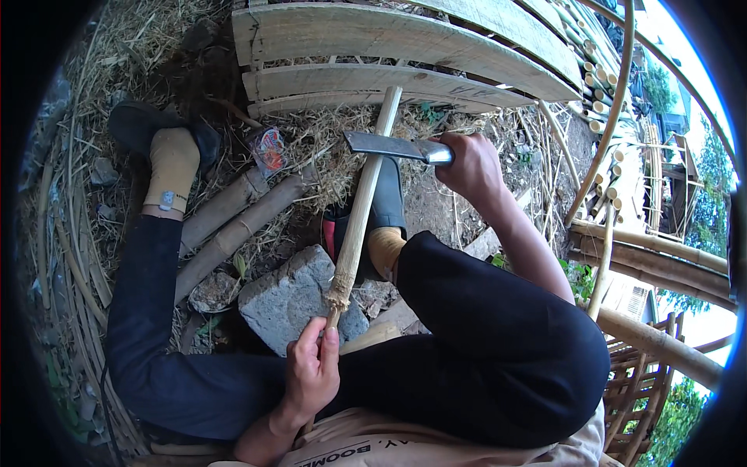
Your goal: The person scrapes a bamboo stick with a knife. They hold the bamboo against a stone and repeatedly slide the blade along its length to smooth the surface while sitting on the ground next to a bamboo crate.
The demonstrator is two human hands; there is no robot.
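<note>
Grey stone (289, 300) beside bamboo stick (362, 206)

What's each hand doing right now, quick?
Left hand: closed around the lower end of the bamboo stick.
Right hand: closed on the cleaver handle.

- It is daytime and the light is soft, with no hard shadows.
- The sky (704, 101) at the right edge is very bright, almost white.
- The metal blade (389, 145) shines a little near the handle.
- The ground under the dark trousers (498, 342) looks dim.
- The picture is round, with black corners and a blue rim.
- Straight planks (389, 35) bend near the top edge.
- The middle is sharp; the edges look soft and squashed.
</note>
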